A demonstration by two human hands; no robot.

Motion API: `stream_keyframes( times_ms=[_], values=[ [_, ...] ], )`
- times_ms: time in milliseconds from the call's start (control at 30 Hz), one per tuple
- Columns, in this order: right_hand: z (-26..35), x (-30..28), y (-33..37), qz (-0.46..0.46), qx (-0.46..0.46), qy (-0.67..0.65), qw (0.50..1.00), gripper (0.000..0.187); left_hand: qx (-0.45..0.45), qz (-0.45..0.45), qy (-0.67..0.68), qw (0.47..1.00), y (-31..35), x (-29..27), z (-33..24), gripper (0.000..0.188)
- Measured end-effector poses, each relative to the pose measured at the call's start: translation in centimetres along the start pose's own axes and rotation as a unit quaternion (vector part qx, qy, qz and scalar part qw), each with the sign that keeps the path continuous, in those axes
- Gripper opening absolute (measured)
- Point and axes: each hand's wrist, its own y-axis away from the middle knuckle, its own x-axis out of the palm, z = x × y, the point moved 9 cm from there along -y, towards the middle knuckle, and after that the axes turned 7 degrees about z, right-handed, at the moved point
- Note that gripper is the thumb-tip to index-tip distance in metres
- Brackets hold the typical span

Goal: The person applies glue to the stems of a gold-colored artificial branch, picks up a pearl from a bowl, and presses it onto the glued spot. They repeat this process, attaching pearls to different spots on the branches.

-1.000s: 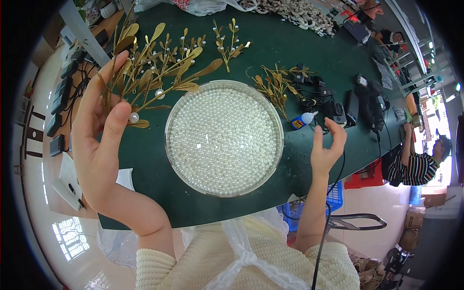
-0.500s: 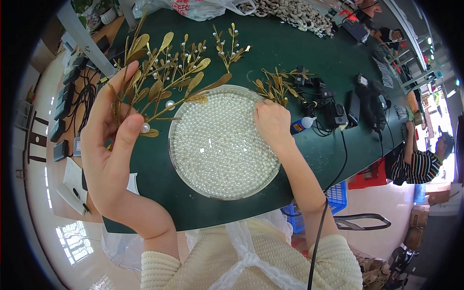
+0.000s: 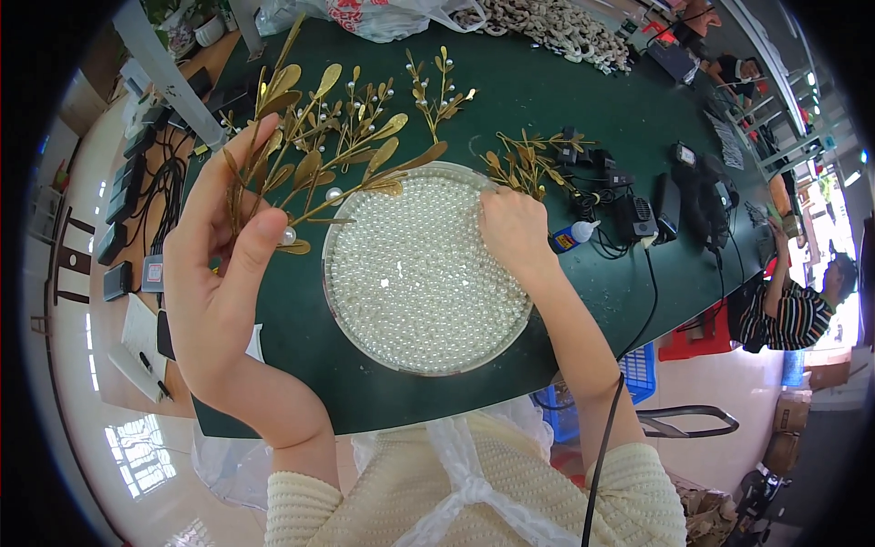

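The left hand (image 3: 211,273) holds a gold sprig (image 3: 310,168), its leaves spreading right of that grip; the right hand (image 3: 516,232) curls over the dish (image 3: 436,373), beads (image 3: 419,283) below and left, contents untellable; picking beads seems underway; next probably calls for a light pinch.

Your view is bright overall. At far right, daylight burns the opening (image 3: 849,324) to white, and the glossy floor (image 3: 141,456) at lower left mirrors a paned patch of light. Two sharp glints sit on the pearl beads (image 3: 424,314); the green bench (image 3: 301,337) reads darker. Straight edges bow toward a black rim, where distant detail softens.
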Motion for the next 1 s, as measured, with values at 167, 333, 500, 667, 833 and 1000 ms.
stream_keyframes(
  times_ms=[167, 333, 500, 667, 833, 1000],
  values=[
    [0.0, 0.9, 0.0, 0.019, -0.007, 0.045, 0.999, 0.008, 0.01, -0.011, 0.012, 1.0, -0.3, 0.3, 0.4, 0.047],
    [0.2, 0.8, -0.3, 0.011, -0.003, 0.046, 0.999, 0.007, 0.003, 0.0, 0.0, 1.0, -0.4, 0.3, 0.2, 0.047],
    [0.6, 0.4, 0.2, -0.01, -0.013, 0.055, 0.998, 0.005, -0.021, 0.0, 0.006, 1.0, -0.2, 0.4, 0.4, 0.047],
    [0.8, 0.9, 0.0, 0.035, -0.008, 0.075, 0.997, 0.006, -0.019, -0.005, 0.006, 1.0, -0.3, 0.2, 0.3, 0.047],
    [-0.1, 0.6, -0.3, 0.037, 0.01, 0.017, 0.999, 0.008, -0.013, -0.007, 0.014, 1.0, -0.3, 0.2, 0.3, 0.046],
    [-0.5, -3.4, -1.2, 0.042, 0.015, -0.145, 0.988, 0.014, -0.022, 0.001, -0.004, 1.0, -0.5, 0.1, 0.7, 0.046]
  ],
)
